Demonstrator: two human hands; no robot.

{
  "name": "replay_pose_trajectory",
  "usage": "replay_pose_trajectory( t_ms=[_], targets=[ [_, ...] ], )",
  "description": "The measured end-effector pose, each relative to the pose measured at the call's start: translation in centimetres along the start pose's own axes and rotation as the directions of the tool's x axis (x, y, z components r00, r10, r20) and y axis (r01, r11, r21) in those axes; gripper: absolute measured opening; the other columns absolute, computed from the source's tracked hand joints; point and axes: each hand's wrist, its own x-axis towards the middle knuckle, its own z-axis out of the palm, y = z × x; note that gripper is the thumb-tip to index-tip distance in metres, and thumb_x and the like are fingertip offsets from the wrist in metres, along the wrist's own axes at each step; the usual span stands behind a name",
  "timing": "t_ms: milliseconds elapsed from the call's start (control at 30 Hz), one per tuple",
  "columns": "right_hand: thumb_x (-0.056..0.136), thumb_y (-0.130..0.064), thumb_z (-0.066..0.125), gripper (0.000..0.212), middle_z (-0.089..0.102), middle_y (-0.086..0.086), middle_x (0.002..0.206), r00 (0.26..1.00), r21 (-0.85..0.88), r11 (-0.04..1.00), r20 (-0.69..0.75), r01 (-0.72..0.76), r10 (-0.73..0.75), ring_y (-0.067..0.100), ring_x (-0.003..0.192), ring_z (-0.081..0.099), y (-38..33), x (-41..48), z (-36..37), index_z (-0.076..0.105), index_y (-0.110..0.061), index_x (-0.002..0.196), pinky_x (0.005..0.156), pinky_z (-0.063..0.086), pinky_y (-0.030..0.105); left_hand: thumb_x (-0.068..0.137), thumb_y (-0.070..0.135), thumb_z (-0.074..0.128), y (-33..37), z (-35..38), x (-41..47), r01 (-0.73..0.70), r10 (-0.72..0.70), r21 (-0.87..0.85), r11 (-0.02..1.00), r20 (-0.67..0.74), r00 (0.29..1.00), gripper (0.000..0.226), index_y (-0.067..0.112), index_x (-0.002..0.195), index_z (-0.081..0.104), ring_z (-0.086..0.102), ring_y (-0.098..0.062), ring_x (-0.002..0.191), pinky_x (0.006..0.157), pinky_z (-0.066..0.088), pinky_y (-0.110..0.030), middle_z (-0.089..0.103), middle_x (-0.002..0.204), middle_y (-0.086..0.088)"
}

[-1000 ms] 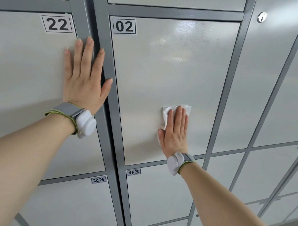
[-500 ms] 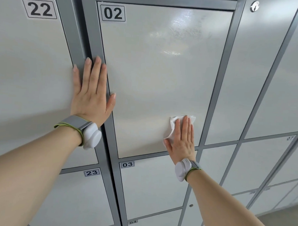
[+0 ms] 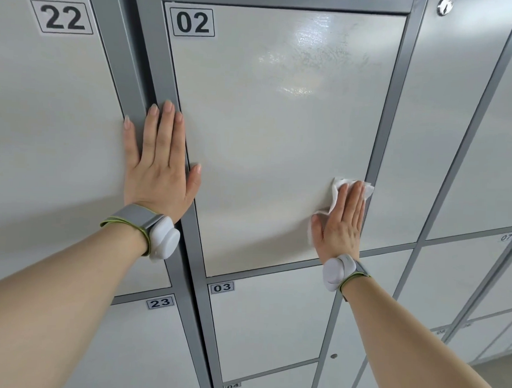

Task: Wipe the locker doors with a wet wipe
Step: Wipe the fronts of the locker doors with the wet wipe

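Observation:
Locker door 02 (image 3: 266, 135), pale grey and glossy, fills the middle of the view, with damp streaks near its top right. My right hand (image 3: 341, 224) lies flat with straight fingers near the door's lower right corner, pressing a white wet wipe (image 3: 338, 187) against it. The wipe's crumpled edge shows above and left of my fingers; the rest is hidden under the palm. My left hand (image 3: 159, 166) rests flat on the grey frame post (image 3: 132, 50) between doors 22 and 02, fingers straight and pointing up.
Door 22 (image 3: 52, 126) is to the left, doors 23 (image 3: 142, 350) and 03 (image 3: 273, 317) sit below, and more locker columns run off to the right. A round lock (image 3: 445, 5) shows at the top right. A strip of floor (image 3: 496, 377) appears at the bottom right.
My right hand has slid the wipe rightward across door 02 to its right edge. My left hand has shifted right from door 22 onto the frame post. The view has moved closer.

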Motion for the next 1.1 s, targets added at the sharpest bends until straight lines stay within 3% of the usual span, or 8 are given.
replay_pose_trajectory(
  t_ms=[300,467,600,700,800,933,1100],
  targets=[
    [0.09,-0.025,0.036,0.068,0.013,0.036,0.151,0.993,0.046,0.993,-0.042,0.109,-0.107,0.043,0.143,0.004,-3.8,0.0,1.6,0.011,0.007,0.146,0.119,0.002,0.048,0.093,0.031,0.041,0.2,0.3,0.0,0.006,-0.005,0.008,1.0,-0.026,1.0,0.069,-0.006,0.146,0.017,0.005,-0.033,0.141,0.114,-0.012,-0.047,0.021,0.152,-0.025],
    [0.093,-0.032,0.038,0.066,0.015,0.032,0.15,0.975,-0.012,0.975,-0.018,0.222,-0.222,0.042,0.142,0.005,-3.7,-2.2,2.3,0.018,0.006,0.144,0.12,0.003,0.047,0.094,0.031,0.039,0.2,0.3,-0.1,0.01,-0.01,0.011,1.0,-0.03,0.999,0.069,-0.006,0.146,0.017,0.003,-0.032,0.141,0.114,-0.011,-0.047,0.02,0.153,-0.025],
    [0.096,-0.036,0.033,0.063,0.012,0.029,0.15,0.973,-0.041,0.972,0.024,0.231,-0.23,0.035,0.146,-0.002,-2.9,-3.8,2.6,0.02,0.004,0.144,0.12,0.004,0.045,0.094,0.031,0.04,0.2,0.4,-0.1,0.009,-0.008,0.01,1.0,-0.052,0.999,0.068,-0.006,0.146,0.019,0.004,-0.032,0.141,0.114,-0.009,-0.048,0.022,0.152,-0.025],
    [0.101,-0.04,0.023,0.061,0.014,0.029,0.15,0.976,-0.06,0.976,0.072,0.209,-0.205,0.035,0.146,-0.001,-2.0,-5.1,2.7,0.021,0.004,0.144,0.12,0.005,0.044,0.093,0.031,0.04,0.2,0.4,-0.2,0.01,-0.009,0.011,1.0,-0.058,0.998,0.067,-0.006,0.146,0.019,0.005,-0.032,0.141,0.114,-0.008,-0.048,0.023,0.152,-0.025],
    [0.1,-0.041,0.027,0.064,0.016,0.031,0.15,0.982,-0.09,0.982,0.106,0.164,-0.155,0.041,0.143,0.009,-1.0,-6.1,2.9,0.022,0.005,0.144,0.119,0.008,0.044,0.093,0.03,0.041,0.2,0.4,-0.1,0.007,-0.006,0.01,1.0,-0.065,0.998,0.067,-0.007,0.145,0.02,0.006,-0.032,0.141,0.114,-0.009,-0.047,0.024,0.151,-0.025],
    [0.101,-0.046,0.021,0.069,0.019,0.033,0.15,0.994,-0.062,0.998,0.108,0.025,-0.018,0.039,0.143,0.01,-0.1,-7.0,2.6,0.018,0.007,0.145,0.12,0.005,0.041,0.092,0.029,0.043,0.2,0.5,-0.2,0.006,-0.005,0.009,1.0,-0.074,0.997,0.068,-0.007,0.145,0.02,0.007,-0.033,0.141,0.114,-0.008,-0.047,0.024,0.151,-0.025],
    [0.092,-0.028,0.029,0.068,0.015,0.034,0.151,0.988,-0.005,0.992,0.09,-0.122,0.122,0.035,0.144,0.004,0.1,-6.6,2.0,0.016,0.012,0.145,0.12,-0.003,0.033,0.092,0.029,0.044,0.1,0.4,-0.2,0.003,-0.003,-0.004,1.0,-0.073,0.997,0.069,-0.006,0.145,0.019,0.009,-0.033,0.14,0.114,-0.008,-0.047,0.023,0.151,-0.025]
  ],
)
